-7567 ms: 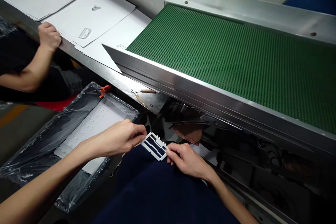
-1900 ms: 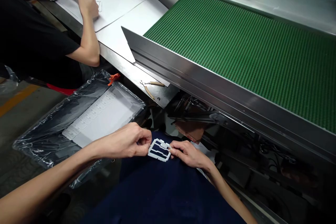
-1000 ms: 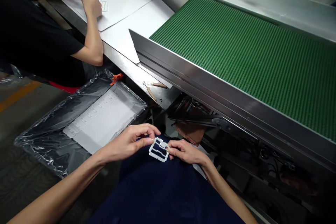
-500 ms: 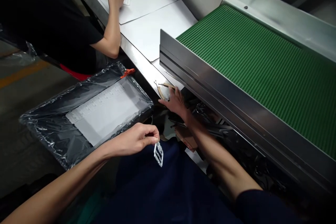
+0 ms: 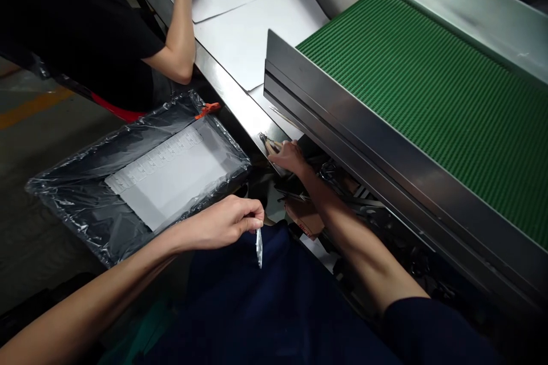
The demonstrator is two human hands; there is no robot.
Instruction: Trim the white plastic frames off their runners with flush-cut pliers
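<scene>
My left hand (image 5: 240, 219) is closed, pinching the top of a small white plastic frame piece (image 5: 259, 250) between thumb and fingers. The piece hangs almost edge-on above my dark blue clothing. At the metal table edge, my right hand (image 5: 290, 156) has its fingers wrapped round the beige handles of a pair of nippers (image 5: 268, 145). Their jaws point away to the left, near the metal surface. To the left of my hands, a tray lined with clear plastic (image 5: 77, 197) carries a white sheet (image 5: 180, 179) with several similar frame pieces in a row (image 5: 160, 159).
A green ribbed conveyor belt (image 5: 411, 74) with a metal side wall (image 5: 325, 97) stands to the right. White sheets (image 5: 261, 34) cover the table. A co-worker's arm (image 5: 182, 34) rests at its far left. An orange clip (image 5: 208, 110) sits on the tray's corner.
My right hand has gone from spread fingers beside the nippers to closing round their handles. The frame piece in my left hand has turned edge-on. The view has shifted slightly.
</scene>
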